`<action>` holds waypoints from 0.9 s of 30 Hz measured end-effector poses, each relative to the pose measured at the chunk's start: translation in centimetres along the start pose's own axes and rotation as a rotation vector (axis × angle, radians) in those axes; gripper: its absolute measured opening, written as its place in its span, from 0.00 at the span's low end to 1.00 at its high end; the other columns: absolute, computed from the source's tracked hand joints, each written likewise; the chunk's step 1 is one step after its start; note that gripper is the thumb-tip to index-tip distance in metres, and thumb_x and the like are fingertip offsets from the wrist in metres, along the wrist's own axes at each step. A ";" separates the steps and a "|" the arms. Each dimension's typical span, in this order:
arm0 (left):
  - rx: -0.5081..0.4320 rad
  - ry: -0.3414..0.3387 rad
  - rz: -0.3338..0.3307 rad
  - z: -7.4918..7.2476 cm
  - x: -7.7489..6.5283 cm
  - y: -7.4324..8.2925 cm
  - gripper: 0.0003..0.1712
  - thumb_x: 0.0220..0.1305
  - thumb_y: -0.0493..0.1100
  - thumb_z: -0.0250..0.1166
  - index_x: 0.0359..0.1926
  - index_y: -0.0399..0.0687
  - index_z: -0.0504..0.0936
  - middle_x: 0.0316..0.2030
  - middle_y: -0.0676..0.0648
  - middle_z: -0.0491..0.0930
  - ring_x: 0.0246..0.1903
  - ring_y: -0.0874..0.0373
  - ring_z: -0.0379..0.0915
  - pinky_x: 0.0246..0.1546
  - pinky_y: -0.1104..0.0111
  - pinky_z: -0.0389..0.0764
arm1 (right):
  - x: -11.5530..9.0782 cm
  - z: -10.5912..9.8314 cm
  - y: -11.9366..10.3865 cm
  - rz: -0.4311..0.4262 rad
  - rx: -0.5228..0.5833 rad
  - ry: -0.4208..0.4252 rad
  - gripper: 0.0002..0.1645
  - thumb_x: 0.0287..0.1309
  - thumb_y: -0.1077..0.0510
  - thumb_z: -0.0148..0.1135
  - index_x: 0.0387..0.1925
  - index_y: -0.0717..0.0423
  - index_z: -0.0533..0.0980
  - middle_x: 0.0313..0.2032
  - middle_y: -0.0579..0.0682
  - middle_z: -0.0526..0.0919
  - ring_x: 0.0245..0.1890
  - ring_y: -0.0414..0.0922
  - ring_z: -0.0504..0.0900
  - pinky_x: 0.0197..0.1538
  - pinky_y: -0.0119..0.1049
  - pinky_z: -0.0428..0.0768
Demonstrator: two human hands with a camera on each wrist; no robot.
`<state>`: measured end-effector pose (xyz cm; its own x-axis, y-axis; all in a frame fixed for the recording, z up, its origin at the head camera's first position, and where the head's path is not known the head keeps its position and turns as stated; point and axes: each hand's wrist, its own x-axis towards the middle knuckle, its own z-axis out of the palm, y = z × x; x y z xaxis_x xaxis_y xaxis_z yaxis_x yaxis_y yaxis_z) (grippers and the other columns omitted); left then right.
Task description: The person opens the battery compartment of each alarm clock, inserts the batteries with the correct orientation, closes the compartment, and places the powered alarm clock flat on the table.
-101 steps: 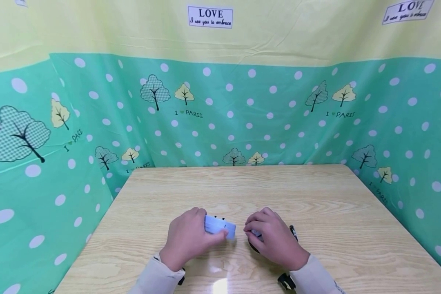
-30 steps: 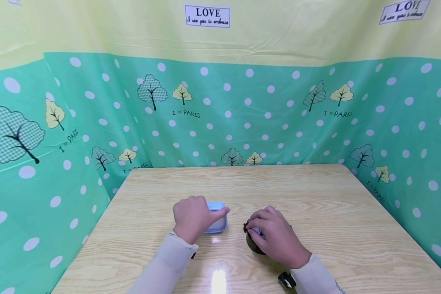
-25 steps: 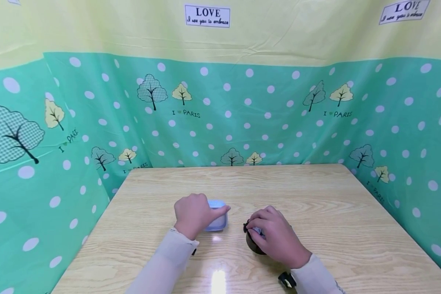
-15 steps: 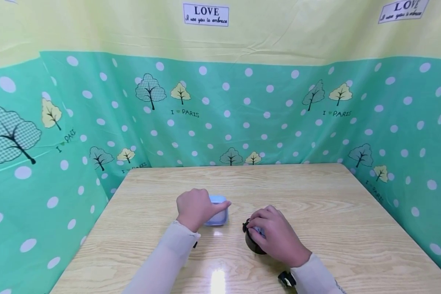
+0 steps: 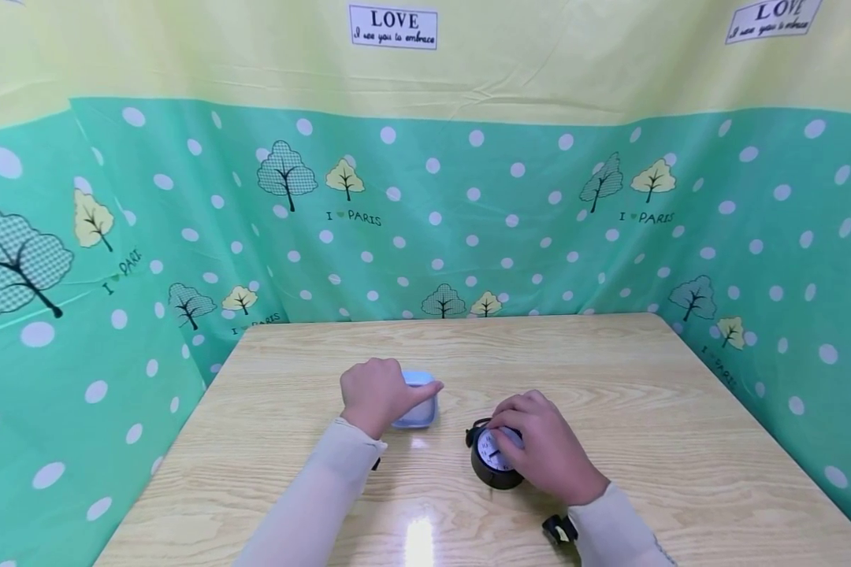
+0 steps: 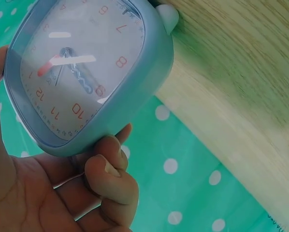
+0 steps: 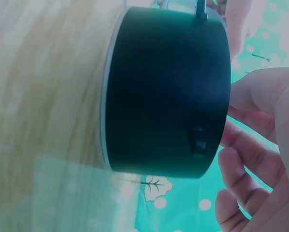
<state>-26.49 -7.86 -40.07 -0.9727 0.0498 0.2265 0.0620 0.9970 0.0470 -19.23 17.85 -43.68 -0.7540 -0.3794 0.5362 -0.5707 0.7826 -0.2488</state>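
My left hand point(image 5: 376, 394) holds a light blue alarm clock point(image 5: 415, 411) left of the table's middle, its thumb stretched across the clock. In the left wrist view the rounded-square blue clock point(image 6: 86, 72) has a white face with red numerals and a small bump at one corner; curled fingers point(image 6: 113, 179) support its underside. A round black alarm clock point(image 5: 496, 476) lies face up on the table, farther right. My right hand point(image 5: 542, 441) is over its face with loosely bent fingers, hiding part of the dial. In the right wrist view, fingertips point(image 7: 231, 159) lie right by the black clock point(image 7: 166, 92).
The wood-grain table point(image 5: 312, 346) carries both clocks. A green polka-dot curtain point(image 5: 454, 205) with printed trees stands behind it and at both sides. A dark wrist device point(image 5: 560, 529) sits below the right sleeve point(image 5: 617, 531).
My left hand has carried the blue clock away from me and turned it so its face shows. My right hand has shifted slightly right, uncovering more of the black clock's dial.
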 end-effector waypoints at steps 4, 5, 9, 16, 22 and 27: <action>0.014 -0.023 -0.004 0.0 0.1 0.0 0.46 0.33 0.93 0.39 0.05 0.56 0.57 0.06 0.56 0.50 0.07 0.58 0.55 0.08 0.65 0.51 | 0.0 -0.1 0.4 0.032 0.006 0.001 0.03 0.55 0.50 0.66 0.31 0.38 0.84 0.38 0.32 0.79 0.41 0.33 0.70 0.43 0.37 0.73; 0.017 -0.026 -0.004 0.1 0.1 0.0 0.46 0.33 0.93 0.38 0.05 0.56 0.57 0.06 0.56 0.50 0.07 0.58 0.55 0.09 0.65 0.51 | 0.0 -0.1 0.4 0.039 0.006 0.004 0.03 0.54 0.51 0.67 0.31 0.37 0.84 0.38 0.32 0.79 0.41 0.34 0.70 0.43 0.36 0.73; 0.034 -0.024 -0.008 0.2 0.2 0.0 0.47 0.32 0.93 0.36 0.06 0.56 0.58 0.06 0.55 0.52 0.08 0.58 0.55 0.09 0.65 0.51 | -0.2 -0.3 0.7 0.051 0.014 0.024 0.03 0.53 0.53 0.68 0.31 0.39 0.84 0.38 0.33 0.80 0.40 0.35 0.70 0.42 0.37 0.73; 0.054 0.049 -0.017 -0.7 0.0 0.7 0.54 0.34 0.93 0.35 0.18 0.47 0.73 0.18 0.48 0.67 0.11 0.53 0.62 0.09 0.62 0.59 | -0.3 -0.5 1.3 0.057 -0.008 0.036 0.02 0.54 0.52 0.66 0.30 0.39 0.84 0.37 0.33 0.80 0.39 0.35 0.70 0.41 0.36 0.72; 0.045 0.097 0.034 -1.6 -1.0 1.8 0.58 0.38 0.91 0.35 0.38 0.45 0.79 0.29 0.46 0.71 0.12 0.52 0.61 0.09 0.61 0.61 | -0.3 -0.6 1.6 0.065 -0.001 0.037 0.02 0.54 0.52 0.67 0.31 0.40 0.84 0.38 0.34 0.80 0.39 0.36 0.70 0.42 0.37 0.71; 0.000 0.186 0.124 -2.0 -2.1 3.0 0.50 0.42 0.88 0.41 0.31 0.47 0.76 0.27 0.47 0.69 0.11 0.54 0.59 0.08 0.63 0.59 | -0.4 -0.9 1.7 0.066 -0.013 0.058 0.03 0.52 0.53 0.68 0.30 0.41 0.84 0.38 0.36 0.81 0.39 0.36 0.71 0.42 0.37 0.72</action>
<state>-23.84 -5.06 -38.46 -0.8996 0.1604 0.4061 0.1790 0.9838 0.0079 -19.60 19.76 -43.57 -0.7697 -0.2976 0.5648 -0.5157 0.8114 -0.2751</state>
